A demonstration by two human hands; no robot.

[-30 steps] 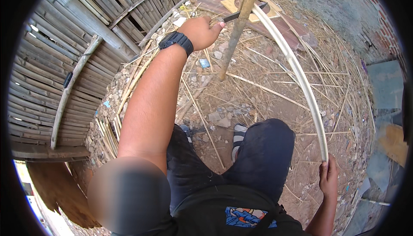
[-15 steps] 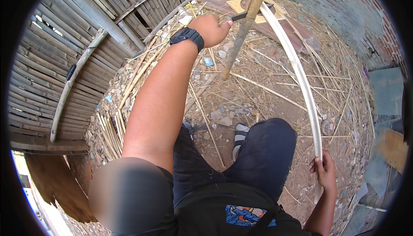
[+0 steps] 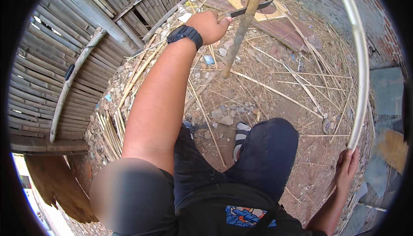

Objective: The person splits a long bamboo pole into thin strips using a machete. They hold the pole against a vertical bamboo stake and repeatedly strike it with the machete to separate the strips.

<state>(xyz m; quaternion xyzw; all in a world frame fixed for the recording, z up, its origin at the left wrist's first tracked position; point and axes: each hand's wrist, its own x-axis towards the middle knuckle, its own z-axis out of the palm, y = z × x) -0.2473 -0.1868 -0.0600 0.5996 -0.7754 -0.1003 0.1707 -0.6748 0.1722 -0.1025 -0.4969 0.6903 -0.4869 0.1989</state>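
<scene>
My left hand (image 3: 210,27), with a black watch (image 3: 185,37) on its wrist, is closed around the handle end of a dark-bladed knife (image 3: 261,5). The blade crosses a slanting bamboo pole (image 3: 241,29) at the top of the view, its tip pointing right. Low on the right, my right hand (image 3: 346,167) grips the lower end of a long pale split bamboo strip (image 3: 361,64). The strip bows outward to the right and runs up past the top edge, apart from the blade. Its lower tip is hidden by the hand.
A bamboo-slat wall (image 3: 56,77) rises on the left, a brick wall (image 3: 378,33) on the far right. Thin bamboo sticks (image 3: 275,92), straw and stones litter the ground. Reddish-brown boards (image 3: 297,38) lie at the back. A bundle of sticks (image 3: 111,132) is beside my left arm.
My right hand has moved right and slightly upward, carrying the bamboo strip away from the pole and blade. The strip's pale side has turned. My left hand has stayed nearly still; more blade shows.
</scene>
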